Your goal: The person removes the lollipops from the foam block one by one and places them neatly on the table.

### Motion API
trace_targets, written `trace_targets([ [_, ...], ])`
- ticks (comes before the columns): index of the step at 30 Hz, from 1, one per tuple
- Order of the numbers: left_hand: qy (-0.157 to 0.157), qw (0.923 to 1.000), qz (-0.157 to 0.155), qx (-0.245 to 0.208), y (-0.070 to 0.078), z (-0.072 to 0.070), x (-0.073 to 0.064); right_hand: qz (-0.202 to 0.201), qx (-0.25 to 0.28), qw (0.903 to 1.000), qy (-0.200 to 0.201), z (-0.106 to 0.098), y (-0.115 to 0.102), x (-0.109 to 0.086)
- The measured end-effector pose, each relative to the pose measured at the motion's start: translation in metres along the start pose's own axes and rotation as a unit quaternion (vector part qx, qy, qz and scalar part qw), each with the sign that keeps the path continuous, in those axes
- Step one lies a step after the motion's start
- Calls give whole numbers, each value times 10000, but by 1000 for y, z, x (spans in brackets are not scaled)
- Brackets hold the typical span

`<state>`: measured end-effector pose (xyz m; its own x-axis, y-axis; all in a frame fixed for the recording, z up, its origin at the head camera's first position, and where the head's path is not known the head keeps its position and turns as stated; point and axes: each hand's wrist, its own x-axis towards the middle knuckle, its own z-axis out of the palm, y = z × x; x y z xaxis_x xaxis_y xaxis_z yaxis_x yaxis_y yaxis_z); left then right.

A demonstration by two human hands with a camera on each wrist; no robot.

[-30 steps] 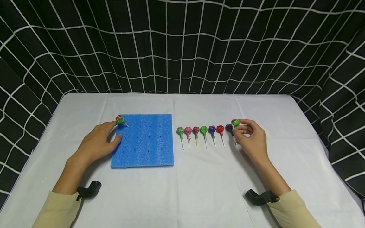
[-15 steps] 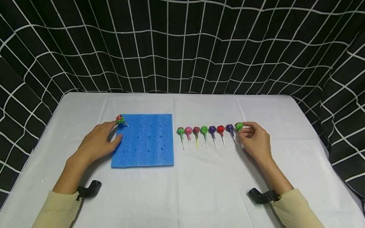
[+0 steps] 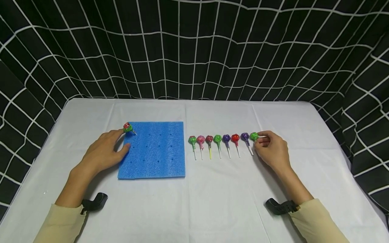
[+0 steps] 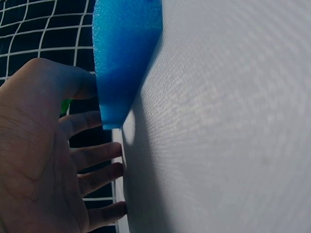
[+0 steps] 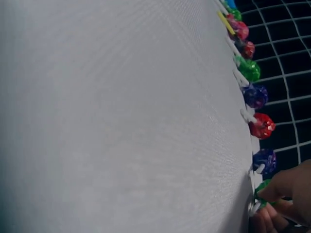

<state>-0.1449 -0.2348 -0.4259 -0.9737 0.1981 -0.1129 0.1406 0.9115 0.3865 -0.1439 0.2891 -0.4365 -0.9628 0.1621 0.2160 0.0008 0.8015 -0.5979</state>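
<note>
My right hand [image 3: 271, 148] is at the right end of a row of lollipops and pinches a green lollipop [image 3: 254, 136] by its lower part, its stick hidden by the fingers. Beside it lies a purple lollipop [image 3: 245, 136]. My left hand [image 3: 103, 150] rests at the left edge of a blue foam block [image 3: 152, 148], thumb and index finger spread against it and fingers loosely straight. Close to the left index fingertip, a red-and-green lollipop [image 3: 127, 127] leans at the block's far left corner, its stick pointing to a hole there.
Several more lollipops lie side by side, among them a pink one [image 3: 200, 140] and a red one [image 3: 235, 138]. Small holes dot the foam block. A white cloth covers the table [image 3: 212, 202], and a black curtain with white netting [image 3: 194, 50] stands behind it.
My right hand has moved right and slightly nearer, taking the green lollipop from over the purple one down to the row's end. My left hand stays in place.
</note>
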Motion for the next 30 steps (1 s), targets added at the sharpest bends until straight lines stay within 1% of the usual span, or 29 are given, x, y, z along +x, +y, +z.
trace_targets([
  [9, -4, 10000, 3, -33, -1, -1, 0, 46, -110, 9999, 57, 0, -2, 2],
  [16, 30, 10000, 13, -29, -1, -1, -1, 129, -128, 9998, -78, -3, 2, 2],
  [21, 48, 10000, -1, -23, -1, -1, -2, 144, -50, 9999, -81, -4, 2, 2],
  [26, 54, 10000, 4, -22, -1, -1, -2, 30, -125, 9999, 81, -4, -4, -2],
  [30, 65, 10000, -4, -33, -1, -1, -2, -208, -39, 9995, 233, -5, -12, -3],
])
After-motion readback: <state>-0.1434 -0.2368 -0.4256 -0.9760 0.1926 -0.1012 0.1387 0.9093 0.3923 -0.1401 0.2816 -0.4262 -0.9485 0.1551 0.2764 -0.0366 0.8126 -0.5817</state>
